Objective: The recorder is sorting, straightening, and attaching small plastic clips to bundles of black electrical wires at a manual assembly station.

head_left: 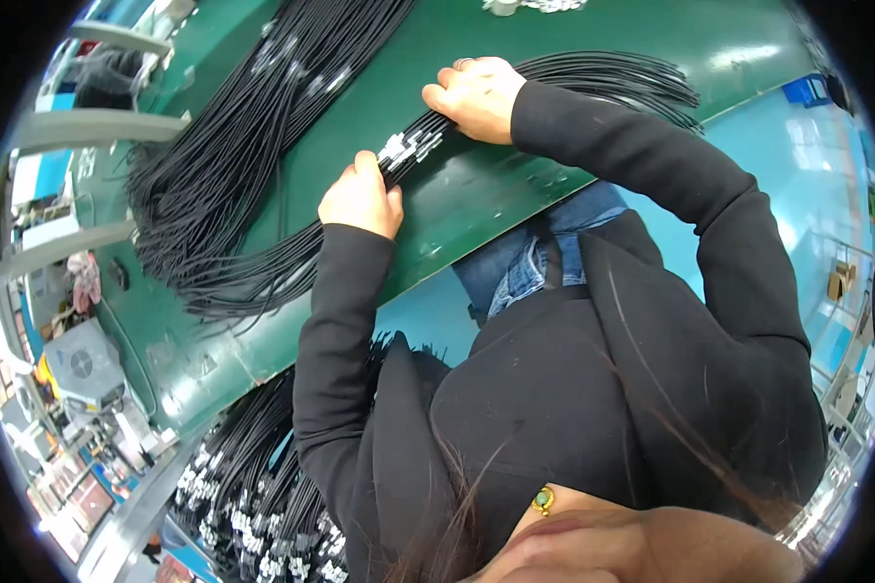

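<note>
A bundle of thin black cables [603, 73] lies slantwise over the green table, its loose ends fanned out at the right. White connectors or tags [410, 146] cluster partway along it, between my hands. My left hand [362, 199] is wrapped round the bundle just left of the white pieces, thumb pointing up along it. My right hand [478, 99] grips the same bundle to the right of them, fingers curled over the top. Left of my left hand, the cables run on toward a larger heap; where the strands end there I cannot tell.
A thick heap of black cables [253, 126] covers the table's left side. More cables with white ends [262, 505] hang below the green table's [515, 189] near edge at left. A grey machine [86, 364] stands far left, and a blue bin [807, 90] is at right.
</note>
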